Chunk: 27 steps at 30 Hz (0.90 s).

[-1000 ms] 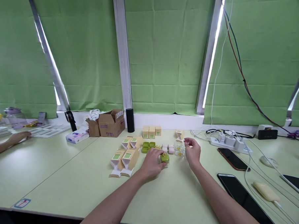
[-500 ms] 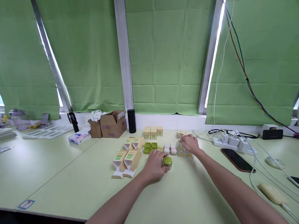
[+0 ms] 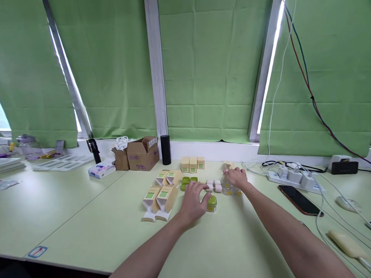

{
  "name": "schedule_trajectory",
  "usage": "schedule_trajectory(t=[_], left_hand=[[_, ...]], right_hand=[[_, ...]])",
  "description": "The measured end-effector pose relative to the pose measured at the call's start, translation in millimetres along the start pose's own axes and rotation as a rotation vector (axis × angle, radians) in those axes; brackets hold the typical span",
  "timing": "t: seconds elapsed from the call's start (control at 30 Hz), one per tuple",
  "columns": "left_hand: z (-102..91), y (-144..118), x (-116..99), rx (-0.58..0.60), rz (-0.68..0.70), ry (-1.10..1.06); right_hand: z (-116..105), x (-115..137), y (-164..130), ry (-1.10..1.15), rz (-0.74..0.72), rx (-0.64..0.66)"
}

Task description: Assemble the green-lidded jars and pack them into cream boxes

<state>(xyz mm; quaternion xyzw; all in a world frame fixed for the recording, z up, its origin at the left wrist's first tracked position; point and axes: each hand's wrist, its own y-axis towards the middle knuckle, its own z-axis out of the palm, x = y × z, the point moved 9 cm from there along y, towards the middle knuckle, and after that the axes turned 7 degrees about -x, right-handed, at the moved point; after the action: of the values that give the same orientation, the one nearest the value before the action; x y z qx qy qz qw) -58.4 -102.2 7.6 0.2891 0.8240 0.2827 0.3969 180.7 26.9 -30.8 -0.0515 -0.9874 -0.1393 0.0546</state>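
Observation:
My left hand (image 3: 194, 201) rests on the table with its fingers apart. Its thumb lies against a small clear jar with a green lid (image 3: 212, 202), and its fingertips reach toward the green lids (image 3: 188, 181) and pink blocks (image 3: 214, 185). My right hand (image 3: 236, 177) lies farther back with its fingers curled down over a group of clear jars (image 3: 226, 189). Whether it grips one is hidden. A small beige box (image 3: 228, 164) stands just behind that hand.
Open beige cartons (image 3: 158, 199) lie left of my left hand, and three closed ones (image 3: 192, 164) stand at the back. Brown cardboard boxes (image 3: 142, 153) and a black cylinder (image 3: 165, 149) sit by the window. A power strip (image 3: 294, 178), cables and a phone (image 3: 299, 199) are on the right.
My left hand has come off the top of the green-lidded jar and spread its fingers beside it. My right hand reached forward onto the clear jars. The view shifted left.

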Motion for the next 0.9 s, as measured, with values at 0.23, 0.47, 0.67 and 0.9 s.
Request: schedule_trajectory(t=[0.23, 0.47, 0.67, 0.9], left_hand=[[-9.5, 3.0, 3.8, -0.112, -0.007, 0.017], [-12.4, 4.9, 15.0, -0.153, -0.095, -0.065], [-7.4, 8.6, 32.9, -0.133, -0.320, -0.342], [-3.1, 11.4, 55.7, -0.126, -0.564, -0.689]], right_hand=[[-43.1, 11.9, -20.4, 0.093, -0.003, -0.334], [-82.8, 41.9, -74.0, 0.354, -0.136, -0.684], [-125.0, 76.0, -151.1, 0.495, -0.460, -0.913], [-120.6, 114.7, -206.2, 0.476, -0.911, -0.907]])
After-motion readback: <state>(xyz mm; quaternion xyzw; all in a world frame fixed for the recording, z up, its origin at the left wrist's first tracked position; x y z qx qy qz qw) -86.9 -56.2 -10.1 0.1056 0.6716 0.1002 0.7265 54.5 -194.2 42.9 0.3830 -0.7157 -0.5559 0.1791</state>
